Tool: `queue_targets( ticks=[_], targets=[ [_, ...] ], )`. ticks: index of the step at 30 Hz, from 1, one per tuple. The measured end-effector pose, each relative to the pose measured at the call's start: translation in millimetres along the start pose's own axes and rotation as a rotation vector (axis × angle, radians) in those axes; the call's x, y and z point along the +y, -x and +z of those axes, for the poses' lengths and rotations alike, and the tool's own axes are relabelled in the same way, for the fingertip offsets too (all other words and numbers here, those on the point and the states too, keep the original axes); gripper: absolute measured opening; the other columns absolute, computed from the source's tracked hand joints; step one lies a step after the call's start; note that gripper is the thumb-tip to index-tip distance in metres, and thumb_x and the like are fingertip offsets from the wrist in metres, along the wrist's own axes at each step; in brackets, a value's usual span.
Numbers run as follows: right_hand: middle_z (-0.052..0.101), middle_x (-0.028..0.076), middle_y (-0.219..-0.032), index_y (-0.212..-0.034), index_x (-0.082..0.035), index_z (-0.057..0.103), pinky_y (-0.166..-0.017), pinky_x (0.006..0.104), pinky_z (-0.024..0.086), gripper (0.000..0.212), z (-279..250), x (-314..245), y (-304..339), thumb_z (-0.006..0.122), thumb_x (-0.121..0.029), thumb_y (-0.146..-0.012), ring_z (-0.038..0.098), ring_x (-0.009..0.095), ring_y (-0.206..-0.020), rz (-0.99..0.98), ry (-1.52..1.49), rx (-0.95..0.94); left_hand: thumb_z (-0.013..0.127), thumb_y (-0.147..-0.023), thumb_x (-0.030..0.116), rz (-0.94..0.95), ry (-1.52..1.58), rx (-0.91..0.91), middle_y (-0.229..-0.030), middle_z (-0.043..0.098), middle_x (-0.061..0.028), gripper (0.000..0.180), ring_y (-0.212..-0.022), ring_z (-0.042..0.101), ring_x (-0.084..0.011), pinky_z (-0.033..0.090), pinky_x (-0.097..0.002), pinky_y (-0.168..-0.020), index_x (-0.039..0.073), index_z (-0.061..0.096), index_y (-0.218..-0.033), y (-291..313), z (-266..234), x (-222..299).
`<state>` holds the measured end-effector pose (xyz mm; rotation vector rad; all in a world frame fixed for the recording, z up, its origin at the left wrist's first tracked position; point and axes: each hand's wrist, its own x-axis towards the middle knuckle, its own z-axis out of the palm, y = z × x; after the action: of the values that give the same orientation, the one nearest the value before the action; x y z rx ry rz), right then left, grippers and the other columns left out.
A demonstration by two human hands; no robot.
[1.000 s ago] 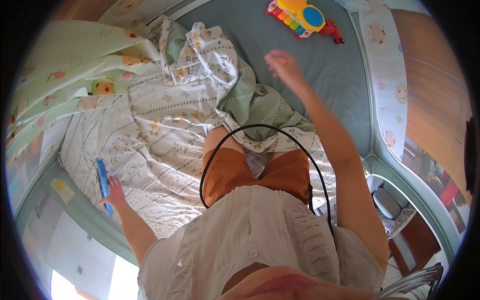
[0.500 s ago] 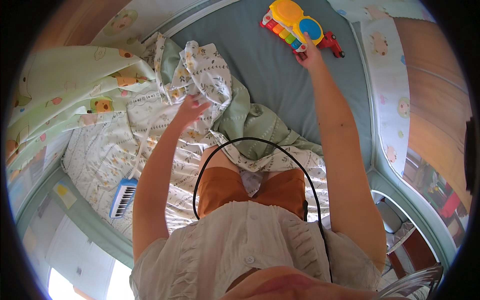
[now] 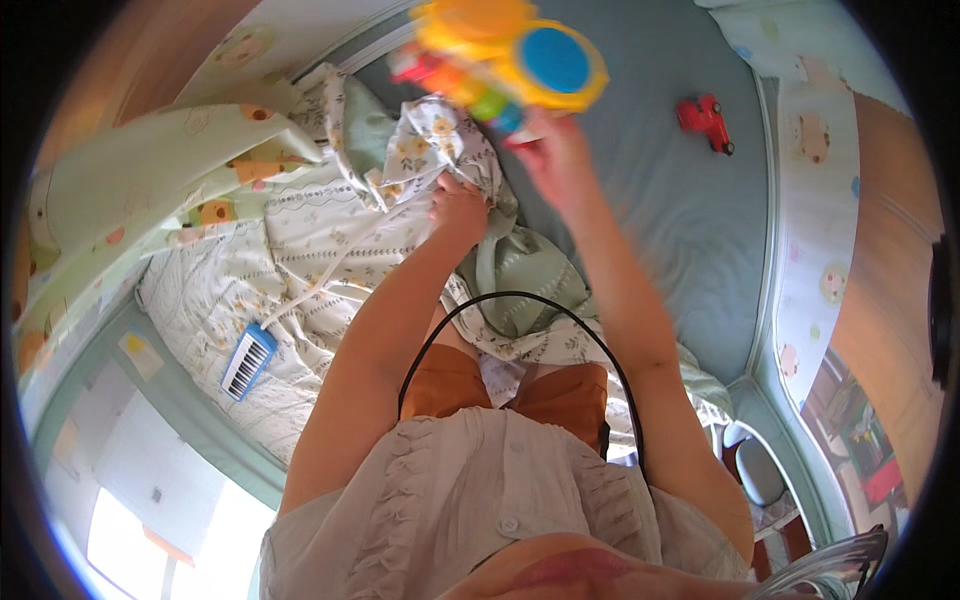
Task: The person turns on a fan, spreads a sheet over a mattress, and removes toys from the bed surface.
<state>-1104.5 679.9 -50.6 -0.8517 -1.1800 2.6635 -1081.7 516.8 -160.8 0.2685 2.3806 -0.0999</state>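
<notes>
My right hand (image 3: 553, 160) is closed on the lower edge of a musical toy (image 3: 560, 55), yellow with a blue round pad and a row of coloured keys. Motion blurs this toy, which is held up over the far part of the bed. My left hand (image 3: 458, 208) rests at a bunched floral quilt (image 3: 430, 140), its fingers curled. What they grip is hidden. A pale tube (image 3: 330, 268) runs from a small blue keyboard (image 3: 248, 362) across the quilt toward that hand.
A red toy car (image 3: 706, 124) lies on the grey-green mattress (image 3: 670, 220) at the right. Patterned curtains (image 3: 200, 170) hang at the left, and a padded side panel (image 3: 815, 200) edges the right. A black cable (image 3: 530, 294) loops over my lap.
My right hand has lifted the musical toy and carried it left, away from the red car. My left hand has moved right and its fingers have curled. The tube lies at a lower slant.
</notes>
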Motion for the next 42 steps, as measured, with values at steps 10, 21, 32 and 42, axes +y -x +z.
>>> queue_targets(
  ticks=[10,21,32,42],
  targets=[
    [0.053,0.018,-0.13,-0.13,-0.001,0.047,-0.097,0.0378,0.045,0.065,52,-21,-5,0.076,-0.029,-0.078,0.057,0.032,-0.114,-0.076,0.768,-0.34,0.054,-0.093,0.041,0.193,-0.225,-0.052,-0.119,0.04,-0.0221,0.053,-0.102,0.056,-0.0386,0.054,-0.0455,-0.081,-0.006,0.051,-0.118,-3,-2,-11],
    [0.054,0.017,-0.124,-0.135,-0.016,0.042,-0.09,0.0468,0.046,0.082,-222,-133,-55,0.08,-0.044,-0.069,0.054,0.032,-0.111,-0.263,1.741,0.561,0.053,-0.091,0.049,0.234,-0.249,-0.077,-0.118,0.039,-0.0264,0.062,-0.098,0.058,-0.0396,0.057,-0.0437,-0.073,-0.006,0.053,-0.12,-10,2,-9],
    [0.047,0.021,-0.13,-0.141,-0.017,0.039,-0.099,0.0446,0.043,0.071,138,21,41,0.067,-0.046,-0.084,0.056,0.031,-0.107,-0.248,0.734,-0.737,0.058,-0.09,0.036,0.058,-0.414,0.129,-0.116,0.055,-0.0155,0.046,-0.106,0.057,-0.0301,0.053,-0.0431,-0.077,0.0,0.055,-0.119,5,-2,4],
    [0.067,0.017,-0.106,-0.115,0.001,0.059,-0.081,0.0347,0.05,0.049,-205,-2,183,0.065,-0.04,-0.088,0.065,0.025,-0.098,-0.024,1.316,0.513,0.059,-0.088,0.048,0.318,-0.105,0.09,-0.127,0.04,-0.0326,0.07,-0.107,0.054,-0.0461,0.052,-0.0457,-0.086,-0.003,0.04,-0.132,-11,2,-8]
  ],
)
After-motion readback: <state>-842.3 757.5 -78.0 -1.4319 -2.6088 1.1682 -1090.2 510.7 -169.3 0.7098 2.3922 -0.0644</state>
